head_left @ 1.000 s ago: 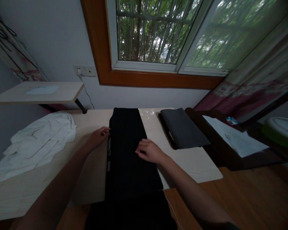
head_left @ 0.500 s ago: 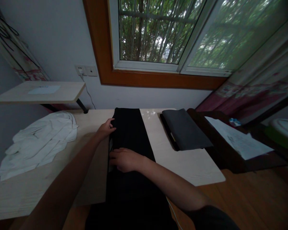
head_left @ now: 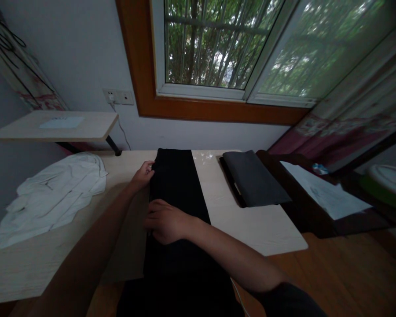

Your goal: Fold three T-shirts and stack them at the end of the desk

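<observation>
A long black garment [head_left: 176, 176] lies as a narrow strip across the table, from the wall side toward my body. Whether it is trousers or something else, I cannot tell. At its far left edge my left hand [head_left: 143, 176] is closed, with the edge pinched between thumb and fingers. Nearer to me, my right hand [head_left: 166, 221] lies over the same left edge with its fingers curled down around the cloth. Its fingertips are partly hidden by the hand itself.
A crumpled white cloth [head_left: 57, 191] lies on the table [head_left: 128, 165] at left, near a small raised shelf [head_left: 99, 123]. A folded dark grey item [head_left: 255, 178] rests at right. Beyond it stands dark furniture with a paper sheet [head_left: 320, 189]. A window [head_left: 214, 53] is ahead.
Both hands have shifted slightly left, and the garment's left edge has moved with them. My left fingers, a little apart before, are now closed on the edge.
</observation>
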The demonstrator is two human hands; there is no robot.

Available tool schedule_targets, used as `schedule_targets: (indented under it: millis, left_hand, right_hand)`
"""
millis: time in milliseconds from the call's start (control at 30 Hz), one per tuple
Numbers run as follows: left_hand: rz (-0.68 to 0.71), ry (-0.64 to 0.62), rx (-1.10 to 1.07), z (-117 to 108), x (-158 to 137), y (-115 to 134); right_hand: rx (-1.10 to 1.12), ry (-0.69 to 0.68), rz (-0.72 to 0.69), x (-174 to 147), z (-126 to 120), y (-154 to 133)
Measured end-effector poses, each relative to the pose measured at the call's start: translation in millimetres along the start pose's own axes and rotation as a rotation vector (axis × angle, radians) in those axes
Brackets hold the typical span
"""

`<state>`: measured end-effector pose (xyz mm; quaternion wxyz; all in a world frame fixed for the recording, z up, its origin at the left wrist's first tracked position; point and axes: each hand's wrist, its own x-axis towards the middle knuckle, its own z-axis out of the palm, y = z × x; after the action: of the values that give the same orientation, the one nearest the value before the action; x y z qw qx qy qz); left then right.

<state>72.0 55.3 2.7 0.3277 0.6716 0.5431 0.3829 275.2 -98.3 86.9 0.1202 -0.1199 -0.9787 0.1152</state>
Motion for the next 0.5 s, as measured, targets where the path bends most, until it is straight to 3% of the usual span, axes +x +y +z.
schedule_targets:
  millis: [300, 500]
  left_hand:
    - [-0.009, 0.029, 0.139, -1.9, -6.8, -3.8]
    - [0.026, 0.011, 0.251, -1.7, -9.0, -1.8]
  right_hand:
    - [0.011, -0.113, -0.073, 12.5, 40.1, -16.5]
    - [0.077, -0.11, -0.155, 10.0, 57.7, -24.3]
